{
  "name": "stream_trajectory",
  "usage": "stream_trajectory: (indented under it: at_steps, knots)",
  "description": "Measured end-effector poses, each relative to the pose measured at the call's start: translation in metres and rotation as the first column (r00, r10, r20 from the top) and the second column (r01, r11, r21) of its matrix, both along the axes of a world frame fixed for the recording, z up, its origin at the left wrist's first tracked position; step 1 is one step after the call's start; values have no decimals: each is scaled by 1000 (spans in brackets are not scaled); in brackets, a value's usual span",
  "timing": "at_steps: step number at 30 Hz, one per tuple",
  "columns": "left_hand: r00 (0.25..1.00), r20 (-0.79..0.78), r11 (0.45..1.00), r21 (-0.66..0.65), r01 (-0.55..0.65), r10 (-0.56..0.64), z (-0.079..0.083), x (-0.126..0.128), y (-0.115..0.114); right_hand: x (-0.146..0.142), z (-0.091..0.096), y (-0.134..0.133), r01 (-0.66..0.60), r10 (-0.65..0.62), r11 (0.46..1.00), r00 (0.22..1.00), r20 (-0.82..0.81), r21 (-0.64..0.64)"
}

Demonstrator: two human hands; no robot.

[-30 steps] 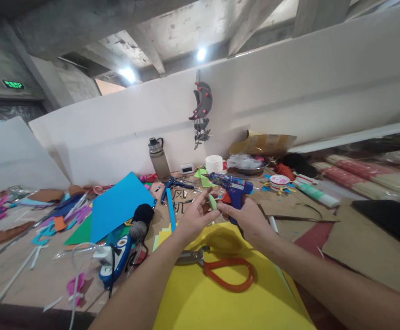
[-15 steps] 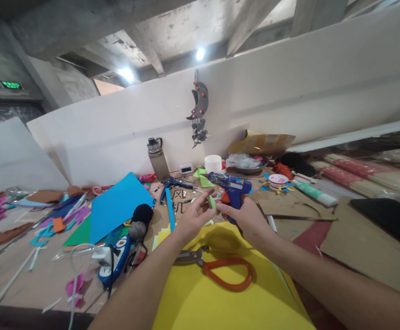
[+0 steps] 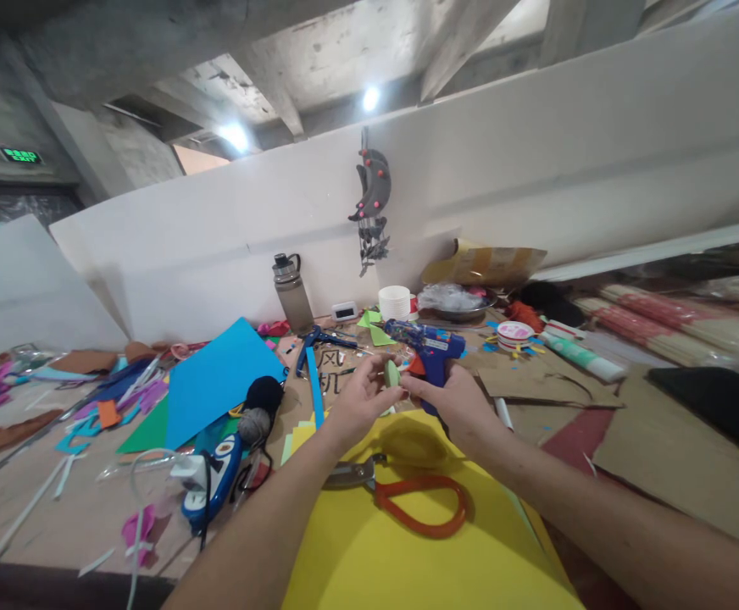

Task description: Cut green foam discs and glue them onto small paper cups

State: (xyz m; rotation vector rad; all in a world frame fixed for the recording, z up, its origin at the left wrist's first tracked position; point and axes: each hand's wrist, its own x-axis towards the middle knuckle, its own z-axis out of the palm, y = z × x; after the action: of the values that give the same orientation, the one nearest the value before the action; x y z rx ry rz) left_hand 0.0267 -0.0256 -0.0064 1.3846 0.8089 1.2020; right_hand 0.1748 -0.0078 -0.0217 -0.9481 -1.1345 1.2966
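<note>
Scissors point(image 3: 364, 472) lay in front, bottle point(image 3: 294, 298) behind

The scissors rested on a paper sheet point(image 3: 433, 572). The right hand point(image 3: 464, 402) held a glue gun point(image 3: 434, 349), right of the left hand point(image 3: 364, 396). A power strip point(image 3: 222, 481) lay left of the sheet; cups point(image 3: 394, 303) stood right of the bottle, before the panel point(image 3: 217, 246).

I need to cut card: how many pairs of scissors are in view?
1: the scissors lie on the yellow paper, nearer the camera than the glue gun in the right hand. More may be hidden in the clutter.
</note>
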Motion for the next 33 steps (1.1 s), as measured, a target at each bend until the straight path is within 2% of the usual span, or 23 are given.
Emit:
stream_trajectory:
  at_steps: [8, 14, 18, 26, 33]
  knots:
    - [997, -59, 995, 86, 50, -45, -14, -5, 5, 1, 0, -2, 13, -16, 1000, 994, 110, 25]
    - [962, -247, 983, 171, -72, 113, -18, -5, 3, 0, 6, -7, 55, -69, 997, 960, 273, 58]
    - [924, -336, 968, 227, -110, 183, -17, -5, 2, 0, 11, -10, 85, -113, 992, 931, 347, 94]
    - [928, -319, 957, 269, -107, 193, -17, -4, 3, -1, 7, -9, 90, -105, 994, 938, 329, 63]
    - [958, -266, 979, 198, -57, 109, -17, -4, 4, -1, 8, -10, 83, -97, 995, 948, 304, 60]
